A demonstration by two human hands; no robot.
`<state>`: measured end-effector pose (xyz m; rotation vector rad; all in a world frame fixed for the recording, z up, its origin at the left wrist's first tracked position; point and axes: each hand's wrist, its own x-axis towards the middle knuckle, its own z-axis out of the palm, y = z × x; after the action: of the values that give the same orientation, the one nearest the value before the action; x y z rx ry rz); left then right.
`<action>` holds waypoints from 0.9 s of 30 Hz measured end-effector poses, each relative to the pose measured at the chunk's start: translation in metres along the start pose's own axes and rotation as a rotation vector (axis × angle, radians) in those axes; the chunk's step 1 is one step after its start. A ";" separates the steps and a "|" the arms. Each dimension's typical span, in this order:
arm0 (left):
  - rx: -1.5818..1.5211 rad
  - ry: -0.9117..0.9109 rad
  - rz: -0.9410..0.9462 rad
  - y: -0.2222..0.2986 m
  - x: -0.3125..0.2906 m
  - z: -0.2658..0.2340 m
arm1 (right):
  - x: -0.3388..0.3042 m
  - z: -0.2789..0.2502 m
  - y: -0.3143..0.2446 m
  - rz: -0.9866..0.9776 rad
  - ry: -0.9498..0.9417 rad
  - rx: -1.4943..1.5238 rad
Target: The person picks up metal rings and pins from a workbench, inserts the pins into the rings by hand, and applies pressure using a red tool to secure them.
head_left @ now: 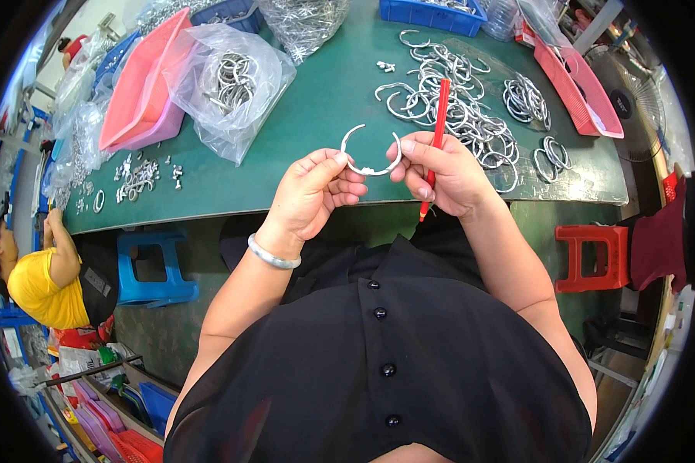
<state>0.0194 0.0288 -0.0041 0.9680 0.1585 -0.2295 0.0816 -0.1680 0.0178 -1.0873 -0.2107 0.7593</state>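
Observation:
An open silver bangle (369, 171), with a small raised ornament at its lower middle, is held up between my two hands near the front edge of the green table (309, 116). My left hand (316, 185) pinches its left side between thumb and fingers. On the other side, my right hand (444, 170) pinches it with thumb and forefinger. A red pencil (442, 112) is also tucked among the right hand's fingers, slanting upward. Just beyond that hand lies a tangled pile of silver bangles (471, 127). Another bangle (263, 251) is worn on my left wrist.
A clear plastic bag of rings (235, 81) and pink baskets (143, 85) stand on the left, near small metal pieces (139, 180). At right are bangle bundles (527, 102) and a pink basket (583, 96). A person in yellow (46, 285) sits at far left.

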 end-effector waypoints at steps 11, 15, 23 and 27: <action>-0.005 -0.012 -0.002 0.000 -0.002 0.000 | -0.003 0.000 0.000 -0.012 -0.003 -0.022; 0.064 0.011 0.047 0.000 -0.003 0.004 | -0.004 0.001 -0.001 -0.036 0.018 -0.069; 0.166 0.002 0.206 -0.007 0.000 0.005 | -0.013 0.011 -0.005 -0.122 0.039 -0.227; 0.114 -0.028 0.221 -0.012 0.003 0.004 | -0.020 0.025 -0.008 -0.220 0.078 -0.460</action>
<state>0.0190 0.0186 -0.0119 1.0865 0.0118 -0.0496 0.0579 -0.1652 0.0399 -1.4973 -0.4460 0.4777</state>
